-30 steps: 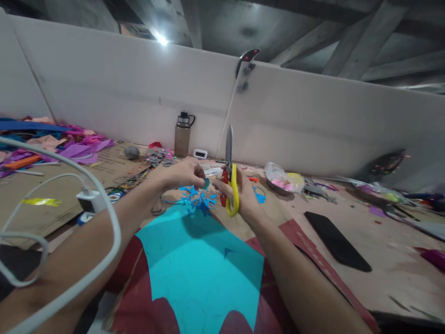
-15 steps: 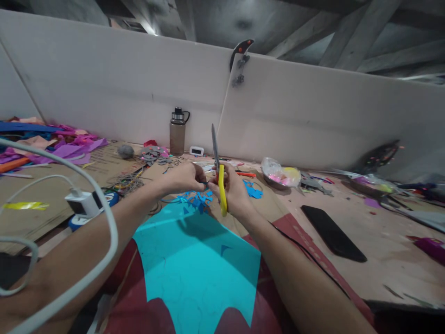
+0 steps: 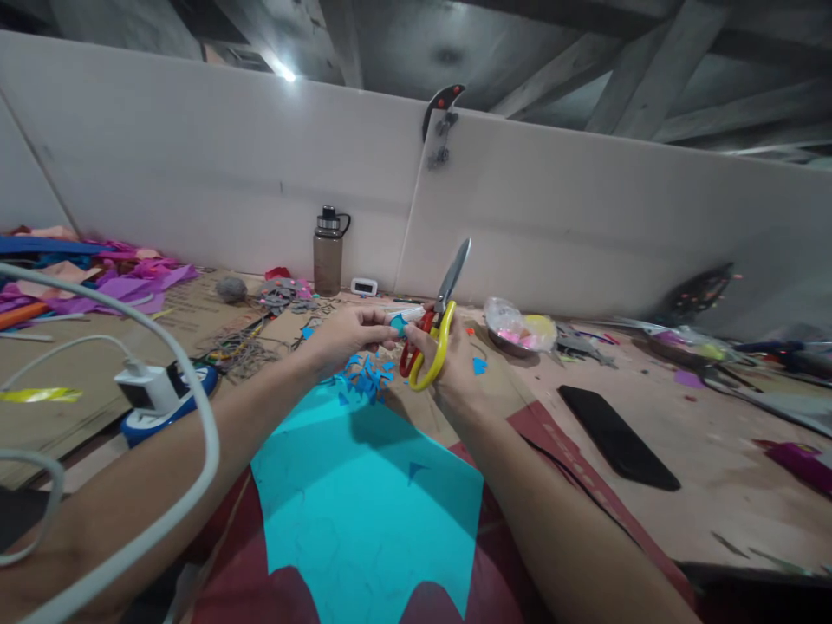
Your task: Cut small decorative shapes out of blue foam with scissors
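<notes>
My left hand [image 3: 357, 336] pinches a small blue piece [image 3: 399, 324] between thumb and fingertips. Close beside it, my right hand [image 3: 451, 360] grips a pair of scissors [image 3: 434, 347] with yellow and red handles, the blades pointing up and away. The right fingertips come up against the blue piece too. Below both hands lies a large turquoise sheet [image 3: 370, 485] with curved cut-outs along its near edge. Small blue scraps [image 3: 365, 380] are heaped at the sheet's far edge.
A bottle [image 3: 328, 256] stands by the white partition. On the right lie a black phone [image 3: 617, 438] and a bowl of wrapped bits [image 3: 520, 334]. A white cable [image 3: 209, 433] arcs across the left foreground near a charger [image 3: 151, 388]. Coloured scraps [image 3: 130, 286] pile up far left.
The scissors have turned, so their blades now lean right and the red handle shows. The blue piece in my left fingers has come into clearer view.
</notes>
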`<state>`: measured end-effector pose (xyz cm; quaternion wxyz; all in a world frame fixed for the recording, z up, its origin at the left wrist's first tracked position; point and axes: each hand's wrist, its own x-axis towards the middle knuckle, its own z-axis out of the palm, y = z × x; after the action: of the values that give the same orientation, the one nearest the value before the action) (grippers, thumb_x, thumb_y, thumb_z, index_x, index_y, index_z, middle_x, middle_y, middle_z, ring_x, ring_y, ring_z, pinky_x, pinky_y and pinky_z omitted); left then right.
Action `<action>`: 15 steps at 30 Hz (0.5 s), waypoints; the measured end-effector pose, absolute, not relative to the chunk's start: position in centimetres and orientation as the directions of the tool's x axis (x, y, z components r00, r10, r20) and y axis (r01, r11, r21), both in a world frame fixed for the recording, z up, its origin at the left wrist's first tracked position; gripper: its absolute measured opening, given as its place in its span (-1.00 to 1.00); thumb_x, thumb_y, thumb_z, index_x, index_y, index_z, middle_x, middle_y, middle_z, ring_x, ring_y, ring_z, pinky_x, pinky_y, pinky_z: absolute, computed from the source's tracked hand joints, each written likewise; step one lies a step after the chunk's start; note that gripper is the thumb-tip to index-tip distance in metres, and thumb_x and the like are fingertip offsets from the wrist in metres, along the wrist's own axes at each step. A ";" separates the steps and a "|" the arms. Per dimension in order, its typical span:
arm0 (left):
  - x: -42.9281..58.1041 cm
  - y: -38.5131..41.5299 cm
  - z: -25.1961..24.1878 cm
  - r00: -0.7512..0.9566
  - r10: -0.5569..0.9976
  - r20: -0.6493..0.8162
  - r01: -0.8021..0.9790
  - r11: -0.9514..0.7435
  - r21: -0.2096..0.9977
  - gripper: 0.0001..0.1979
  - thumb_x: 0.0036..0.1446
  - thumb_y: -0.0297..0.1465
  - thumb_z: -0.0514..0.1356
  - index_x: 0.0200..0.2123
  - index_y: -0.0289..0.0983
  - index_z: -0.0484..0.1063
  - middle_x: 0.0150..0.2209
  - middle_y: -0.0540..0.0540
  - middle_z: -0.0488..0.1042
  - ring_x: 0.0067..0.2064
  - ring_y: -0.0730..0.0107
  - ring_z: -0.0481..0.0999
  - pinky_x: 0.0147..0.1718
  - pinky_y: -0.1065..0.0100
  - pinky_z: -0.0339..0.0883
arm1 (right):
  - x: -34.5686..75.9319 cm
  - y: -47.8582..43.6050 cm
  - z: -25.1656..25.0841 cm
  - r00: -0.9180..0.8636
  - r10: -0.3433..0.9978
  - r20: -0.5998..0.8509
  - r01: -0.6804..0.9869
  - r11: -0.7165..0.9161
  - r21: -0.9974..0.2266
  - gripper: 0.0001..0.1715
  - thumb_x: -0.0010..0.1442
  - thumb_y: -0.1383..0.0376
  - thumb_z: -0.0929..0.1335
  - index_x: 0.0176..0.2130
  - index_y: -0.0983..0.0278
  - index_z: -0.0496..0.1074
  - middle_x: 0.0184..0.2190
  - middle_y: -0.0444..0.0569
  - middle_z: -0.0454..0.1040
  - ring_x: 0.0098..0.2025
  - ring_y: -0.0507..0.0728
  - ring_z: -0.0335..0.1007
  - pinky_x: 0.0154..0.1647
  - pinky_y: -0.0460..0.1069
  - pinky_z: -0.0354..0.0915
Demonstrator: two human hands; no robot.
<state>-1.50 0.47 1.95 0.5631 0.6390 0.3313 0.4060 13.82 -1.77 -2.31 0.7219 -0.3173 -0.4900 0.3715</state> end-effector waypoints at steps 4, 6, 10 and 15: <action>-1.0 0.7 1.1 0.403 0.899 0.171 -0.084 -0.149 0.985 -0.74 -0.17 -0.27 0.42 -0.48 -0.32 0.48 -0.52 -0.05 0.49 -0.49 0.49 0.41 -0.46 0.42 0.18 | 13.5 -2.4 -1.9 0.264 0.848 0.460 -0.242 0.520 -0.819 -0.43 -0.06 0.24 0.51 -0.10 0.18 0.25 -0.38 -0.24 0.35 -0.42 -0.04 0.31 -0.41 -0.12 0.27; -1.0 0.7 0.8 0.386 0.903 0.190 -0.083 -0.172 0.982 -0.73 -0.17 -0.26 0.42 -0.49 -0.31 0.49 -0.53 -0.04 0.49 -0.49 0.48 0.40 -0.46 0.41 0.19 | 13.5 -2.6 -1.9 0.261 0.842 0.473 -0.215 0.528 -0.822 -0.44 -0.04 0.24 0.50 -0.09 0.17 0.24 -0.37 -0.24 0.36 -0.42 -0.03 0.32 -0.42 -0.11 0.28; -1.1 0.5 0.7 0.352 0.902 0.250 -0.001 -0.267 0.964 -0.79 -0.13 -0.30 0.38 -0.55 -0.31 0.48 -0.56 -0.04 0.49 -0.49 0.46 0.40 -0.43 0.39 0.21 | 13.3 -2.6 -1.9 0.260 0.833 0.488 -0.136 0.532 -0.836 -0.43 -0.01 0.22 0.50 -0.06 0.18 0.23 -0.34 -0.17 0.39 -0.39 0.01 0.38 -0.42 -0.08 0.34; -1.5 0.8 0.6 0.359 0.894 0.268 0.051 -0.305 0.951 -0.86 -0.10 -0.35 0.32 -0.58 -0.28 0.47 -0.59 -0.01 0.48 -0.51 0.47 0.38 -0.42 0.39 0.20 | 13.0 -2.8 -1.7 0.220 0.836 0.502 -0.078 0.529 -0.845 -0.43 -0.01 0.20 0.51 -0.06 0.19 0.27 -0.38 -0.18 0.37 -0.37 0.03 0.38 -0.39 -0.08 0.37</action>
<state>-1.54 0.82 0.65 0.4740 0.6744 0.3504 0.4446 13.00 -2.83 -1.72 0.6947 -0.3570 -0.5308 0.3291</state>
